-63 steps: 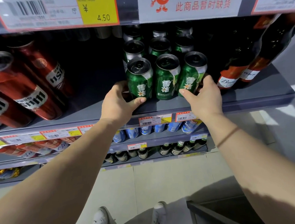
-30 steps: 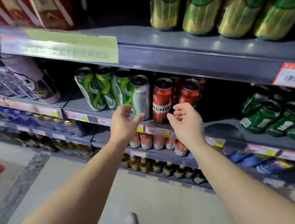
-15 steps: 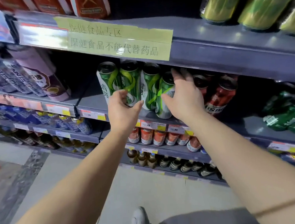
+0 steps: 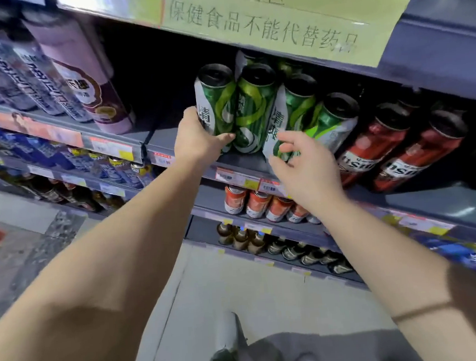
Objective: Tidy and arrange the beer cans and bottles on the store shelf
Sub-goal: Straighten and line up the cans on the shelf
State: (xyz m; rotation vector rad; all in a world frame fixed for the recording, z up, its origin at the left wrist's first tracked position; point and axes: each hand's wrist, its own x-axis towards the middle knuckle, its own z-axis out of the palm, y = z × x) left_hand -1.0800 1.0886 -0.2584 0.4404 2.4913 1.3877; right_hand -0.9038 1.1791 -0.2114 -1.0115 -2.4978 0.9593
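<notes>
Several tall green and white beer cans stand in a row on the grey shelf (image 4: 170, 137). My left hand (image 4: 196, 138) grips the leftmost green can (image 4: 216, 99) near its base, thumb across the front. My right hand (image 4: 301, 164) is just in front of the third green can (image 4: 294, 110), fingers loosely curled and spread, holding nothing. A second green can (image 4: 253, 105) stands between them. The fourth green can (image 4: 332, 121) leans to the right beside two red cans (image 4: 376, 141).
Purple and white cans (image 4: 80, 76) fill the shelf at the left. A yellow paper sign (image 4: 275, 18) is taped to the shelf edge above. Lower shelves hold orange cans (image 4: 258, 204), brown bottles (image 4: 241, 237) and blue cans (image 4: 47, 155). The floor lies below.
My left hand has closed round the leftmost green can. My right hand has come off the fourth green can and moved back towards me, in front of the third can.
</notes>
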